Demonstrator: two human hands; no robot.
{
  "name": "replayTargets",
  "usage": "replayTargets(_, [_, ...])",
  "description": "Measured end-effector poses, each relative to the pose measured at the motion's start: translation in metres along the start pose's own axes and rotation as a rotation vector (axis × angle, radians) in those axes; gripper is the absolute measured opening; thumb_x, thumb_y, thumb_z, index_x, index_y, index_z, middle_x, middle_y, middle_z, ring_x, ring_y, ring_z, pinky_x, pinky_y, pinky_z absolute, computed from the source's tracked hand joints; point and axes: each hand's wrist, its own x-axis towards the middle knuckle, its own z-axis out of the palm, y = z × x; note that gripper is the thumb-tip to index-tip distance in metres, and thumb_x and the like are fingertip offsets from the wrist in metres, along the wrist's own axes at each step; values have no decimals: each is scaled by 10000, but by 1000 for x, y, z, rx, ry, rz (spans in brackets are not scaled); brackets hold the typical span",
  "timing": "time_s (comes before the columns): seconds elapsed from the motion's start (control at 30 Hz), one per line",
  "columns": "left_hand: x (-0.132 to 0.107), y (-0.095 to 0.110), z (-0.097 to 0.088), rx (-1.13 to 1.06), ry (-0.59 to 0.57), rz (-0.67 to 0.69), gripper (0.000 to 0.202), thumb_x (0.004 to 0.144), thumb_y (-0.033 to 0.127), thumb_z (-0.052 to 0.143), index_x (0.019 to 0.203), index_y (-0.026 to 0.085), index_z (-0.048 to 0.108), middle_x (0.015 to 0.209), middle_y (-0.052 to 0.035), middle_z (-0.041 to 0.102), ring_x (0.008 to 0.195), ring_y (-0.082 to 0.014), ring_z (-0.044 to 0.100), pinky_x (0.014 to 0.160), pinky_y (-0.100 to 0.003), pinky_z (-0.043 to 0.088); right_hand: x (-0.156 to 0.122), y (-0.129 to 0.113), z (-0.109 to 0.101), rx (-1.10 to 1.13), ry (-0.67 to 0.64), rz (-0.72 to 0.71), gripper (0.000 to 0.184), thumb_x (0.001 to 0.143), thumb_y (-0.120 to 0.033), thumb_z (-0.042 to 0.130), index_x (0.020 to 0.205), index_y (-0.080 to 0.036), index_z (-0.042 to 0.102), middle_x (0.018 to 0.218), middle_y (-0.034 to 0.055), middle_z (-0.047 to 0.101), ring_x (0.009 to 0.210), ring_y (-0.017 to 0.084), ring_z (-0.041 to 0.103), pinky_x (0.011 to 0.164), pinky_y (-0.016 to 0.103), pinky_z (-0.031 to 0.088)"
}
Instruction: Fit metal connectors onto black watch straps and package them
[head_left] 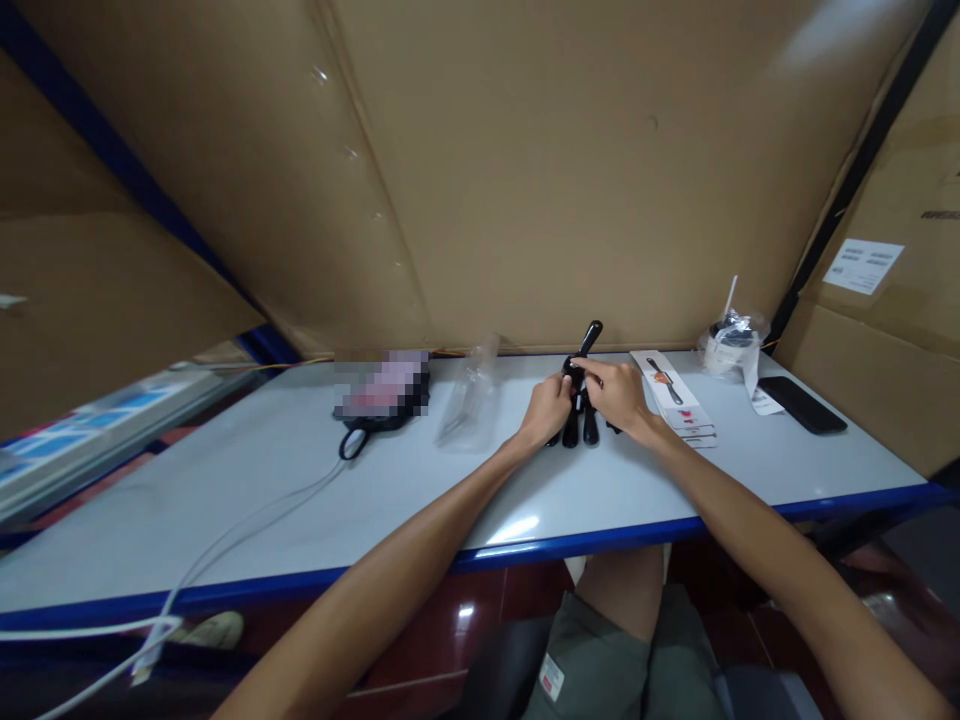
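My left hand [547, 408] and my right hand [619, 393] meet at the back middle of the white table [300, 480], both closed on a black watch strap [589, 342] whose one end sticks up above my fingers. Other black strap pieces [581, 428] lie on the table right under my hands. A white printed card [677, 396] showing a watch strap lies just right of my right hand.
A clear plastic bag [470, 402] lies left of my hands. Further left sits a blurred pinkish object [384, 390] with a white cable [225, 545] running off the table's front edge. A bagged bundle [731, 342] and a black phone [801, 404] lie at the right. Cardboard walls stand behind.
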Motion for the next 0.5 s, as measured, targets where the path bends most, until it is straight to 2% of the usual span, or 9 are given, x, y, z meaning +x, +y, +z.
replayTargets(0.1, [0, 0, 0, 1, 6, 4, 325, 999, 250, 406, 767, 167, 618, 750, -70, 681, 675, -181, 593, 624, -266, 370, 0, 0, 2, 26, -16, -45, 403, 945, -153, 509, 1215, -325, 753, 1171, -12, 775, 1062, 176, 724, 913, 259, 501])
replayTargets(0.2, [0, 0, -1, 2, 10, 2, 326, 1001, 249, 403, 770, 167, 618, 751, -67, 682, 669, -178, 588, 616, -263, 363, 0, 0, 2, -8, -29, -25, 359, 934, -158, 525, 1129, -306, 788, 1129, 2, 787, 1047, 190, 728, 911, 269, 502])
replayTargets(0.33, [0, 0, 0, 2, 6, -1, 330, 1000, 248, 404, 764, 168, 619, 737, -61, 675, 659, -175, 591, 617, -259, 368, 1, 1, 1, -26, 4, 37, 386, 965, -193, 505, 1258, -293, 736, 1154, 26, 780, 1035, 204, 734, 897, 285, 513])
replayTargets(0.5, [0, 1, -1, 12, 9, 13, 337, 997, 241, 401, 761, 165, 629, 744, -69, 679, 677, -183, 594, 634, -268, 374, 0, 1, 2, 38, -16, -64, 418, 946, -146, 512, 1242, -331, 742, 1170, -13, 775, 1060, 174, 722, 922, 263, 503])
